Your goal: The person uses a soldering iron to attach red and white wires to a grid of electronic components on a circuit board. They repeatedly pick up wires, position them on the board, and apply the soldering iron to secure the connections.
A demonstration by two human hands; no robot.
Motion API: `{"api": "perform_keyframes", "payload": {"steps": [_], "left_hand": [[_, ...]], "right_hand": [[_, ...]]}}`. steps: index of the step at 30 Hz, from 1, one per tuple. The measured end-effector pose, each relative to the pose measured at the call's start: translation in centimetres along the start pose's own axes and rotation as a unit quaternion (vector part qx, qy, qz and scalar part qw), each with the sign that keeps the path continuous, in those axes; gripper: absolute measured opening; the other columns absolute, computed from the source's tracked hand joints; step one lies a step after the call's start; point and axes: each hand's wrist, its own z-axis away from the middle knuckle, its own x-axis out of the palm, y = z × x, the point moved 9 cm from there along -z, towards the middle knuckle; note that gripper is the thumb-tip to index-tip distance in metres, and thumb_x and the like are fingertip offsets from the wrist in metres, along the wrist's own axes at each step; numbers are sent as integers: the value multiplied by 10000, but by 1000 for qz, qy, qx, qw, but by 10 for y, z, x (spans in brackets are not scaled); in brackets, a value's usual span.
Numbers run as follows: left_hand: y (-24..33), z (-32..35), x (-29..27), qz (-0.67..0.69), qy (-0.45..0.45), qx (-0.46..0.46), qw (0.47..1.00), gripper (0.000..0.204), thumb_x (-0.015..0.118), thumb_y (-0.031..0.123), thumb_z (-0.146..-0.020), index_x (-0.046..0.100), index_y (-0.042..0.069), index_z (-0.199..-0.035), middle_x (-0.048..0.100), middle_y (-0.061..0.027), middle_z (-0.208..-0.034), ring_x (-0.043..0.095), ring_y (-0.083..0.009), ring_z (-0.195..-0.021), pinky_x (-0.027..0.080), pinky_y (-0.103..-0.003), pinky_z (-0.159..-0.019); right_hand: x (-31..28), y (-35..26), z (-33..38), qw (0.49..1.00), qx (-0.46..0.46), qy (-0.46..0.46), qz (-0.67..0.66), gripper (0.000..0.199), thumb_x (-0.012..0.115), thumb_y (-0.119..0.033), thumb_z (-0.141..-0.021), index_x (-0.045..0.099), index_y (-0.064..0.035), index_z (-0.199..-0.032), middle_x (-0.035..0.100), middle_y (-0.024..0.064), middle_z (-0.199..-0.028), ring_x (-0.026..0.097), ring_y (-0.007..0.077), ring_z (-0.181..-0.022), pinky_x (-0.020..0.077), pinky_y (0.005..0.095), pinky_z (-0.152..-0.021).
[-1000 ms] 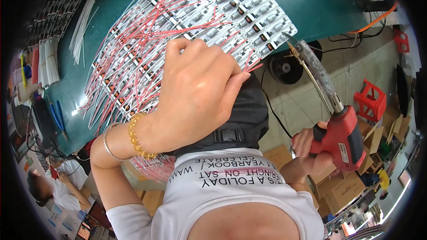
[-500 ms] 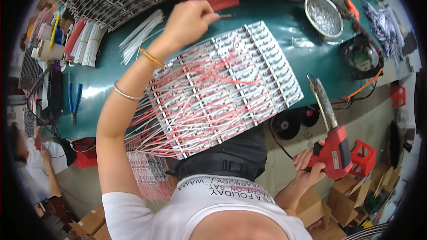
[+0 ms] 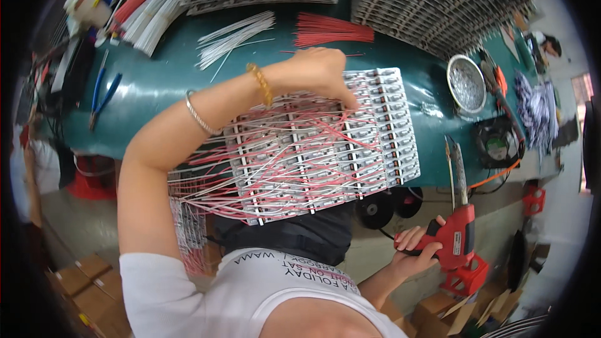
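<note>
A sheet of white module strips wired with red and white leads [image 3: 325, 144] lies on the green table [image 3: 156, 94] and hangs over its near edge onto my lap. My left hand [image 3: 319, 72] rests on the sheet's far edge with the fingers curled onto the strips; I cannot tell what they pinch. My right hand [image 3: 416, 247] is down beside the table edge, closed around the grip of a red glue gun [image 3: 457, 225] whose long nozzle points up toward the table.
Loose red wires [image 3: 332, 30] and white wires [image 3: 235, 34] lie behind the sheet. Stacked module sheets [image 3: 438, 0] fill the far side. A metal bowl [image 3: 466, 84] and a small black fan [image 3: 498, 144] sit right; blue pliers [image 3: 100, 94] left. A person [image 3: 31, 169] stands at left.
My left hand has drawn back from the red wire bundle onto the sheet's far edge. The view has tilted down, and the glue gun hand stays low at the right.
</note>
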Motion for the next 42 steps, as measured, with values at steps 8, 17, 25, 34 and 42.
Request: {"api": "perform_keyframes", "payload": {"steps": [8,17,25,34,42], "left_hand": [[-21,97,-32,197,259,87,941,431,761,368,-737,653,-16,-902,669,-167,-788,653,-232,-756,492,-349,-664],[-181,478,-3,393,532,-129,739,414,593,96,-886,532,-72,-1260,644,-99,-1125,611,-140,-1028,472,-285,-899],[-348,590,177,468,447,-326,689,313,659,121,-853,635,-2,-1140,672,-42,-1051,601,-122,-968,428,-256,-916],[-387,507,172,76,258,-511,817,243,690,214,-841,706,-16,-916,708,-136,-856,667,-260,-807,521,-358,-752],[-113,377,-199,75,553,43,829,373,563,303,-967,645,-29,-1118,681,-97,-1000,655,-166,-927,510,-300,-869]], "right_hand": [[-1,3,-5,997,32,76,-13,624,441,-510,-981,393,19,-1307,342,-2,-535,343,103,-430,343,254,-434],[-9,10,-25,997,68,12,34,666,364,-542,-995,410,18,-1352,312,-21,-590,329,89,-518,341,254,-559],[29,-9,-31,998,50,3,30,596,396,-489,-1006,433,12,-1326,333,-14,-610,345,93,-538,344,252,-539],[56,-12,-24,998,42,29,34,506,437,-411,-1015,443,12,-1292,350,-13,-566,345,89,-464,337,244,-500],[61,1,-41,998,28,46,-17,463,448,-362,-1023,404,-4,-1314,331,-20,-529,315,77,-399,327,231,-421]]}}
